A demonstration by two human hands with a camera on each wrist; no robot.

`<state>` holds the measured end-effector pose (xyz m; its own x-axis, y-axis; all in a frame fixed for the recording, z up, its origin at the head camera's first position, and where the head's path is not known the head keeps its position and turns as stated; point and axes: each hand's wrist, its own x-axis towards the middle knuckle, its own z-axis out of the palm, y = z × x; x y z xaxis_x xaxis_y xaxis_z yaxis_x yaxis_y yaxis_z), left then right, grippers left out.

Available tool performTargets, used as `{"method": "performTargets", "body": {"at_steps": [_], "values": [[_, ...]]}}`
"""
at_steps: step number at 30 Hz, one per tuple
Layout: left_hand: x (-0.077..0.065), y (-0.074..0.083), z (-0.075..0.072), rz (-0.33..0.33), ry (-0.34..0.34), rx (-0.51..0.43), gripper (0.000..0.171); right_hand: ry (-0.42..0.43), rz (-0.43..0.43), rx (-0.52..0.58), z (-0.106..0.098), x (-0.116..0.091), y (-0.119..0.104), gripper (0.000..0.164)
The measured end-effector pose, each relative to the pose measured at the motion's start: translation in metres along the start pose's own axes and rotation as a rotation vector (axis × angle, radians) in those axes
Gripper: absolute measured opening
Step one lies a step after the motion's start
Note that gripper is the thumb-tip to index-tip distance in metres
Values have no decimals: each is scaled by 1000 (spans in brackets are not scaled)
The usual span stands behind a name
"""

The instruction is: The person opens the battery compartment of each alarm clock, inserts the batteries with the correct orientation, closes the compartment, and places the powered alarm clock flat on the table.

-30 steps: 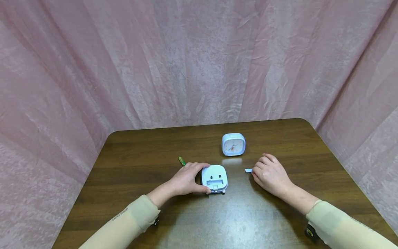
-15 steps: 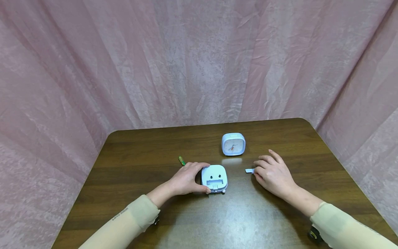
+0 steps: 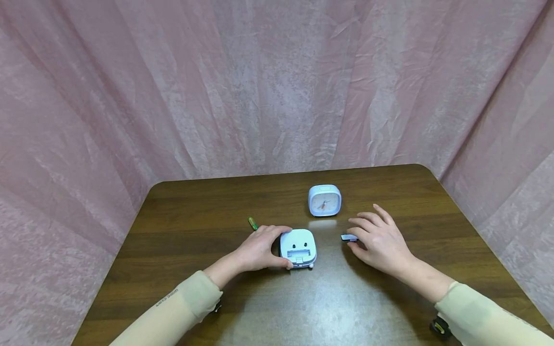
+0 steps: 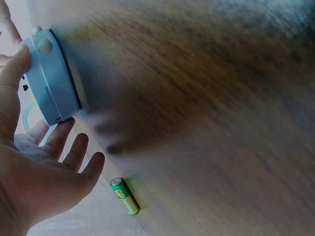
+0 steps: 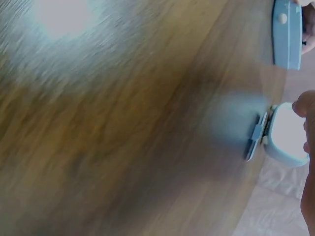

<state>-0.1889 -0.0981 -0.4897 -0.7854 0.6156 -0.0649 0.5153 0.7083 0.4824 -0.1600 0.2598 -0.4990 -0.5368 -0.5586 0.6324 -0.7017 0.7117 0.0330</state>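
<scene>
Nearer than the upturned clock (image 3: 298, 233), two pale sleeves (image 3: 186, 298) come in from either side, a dark device (image 3: 440, 327) showing under the right one. That clock lies back upward on the brown table (image 3: 268, 312), two dark knobs (image 3: 294, 246) set above a long uncovered recess (image 3: 299, 253). At its left side, the left hand (image 3: 259, 251) grips it between the thumb and the fingers opposite. Well to its right, the right hand (image 3: 382, 242) is loosely spread, thumb and fingers apart about a small pale strip (image 3: 348, 237); it hides part of the strip from the head view, and whether the two touch is hard to tell. Left of the clock and slightly beyond it lies a green and yellow battery (image 4: 125, 196), one end blocked by the left hand from above, but whole in the left wrist view. Beyond the clock and a little to its right, a white alarm clock (image 3: 324, 201) stands upright, dial toward the person. Farthest past it, a pink curtain (image 3: 277, 86) hangs behind the table.
</scene>
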Motion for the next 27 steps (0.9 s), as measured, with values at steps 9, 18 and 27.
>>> {"method": "performTargets", "body": {"at_steps": [9,18,27], "values": [[0,0,1,-3,-2,1,91,-118,63,43,-3,9,-12,52],[0,0,1,-5,1,-5,91,-185,134,119,-2,17,-20,71],[0,-1,2,-1,4,-11,90,-304,222,219,7,32,-35,89]]}}
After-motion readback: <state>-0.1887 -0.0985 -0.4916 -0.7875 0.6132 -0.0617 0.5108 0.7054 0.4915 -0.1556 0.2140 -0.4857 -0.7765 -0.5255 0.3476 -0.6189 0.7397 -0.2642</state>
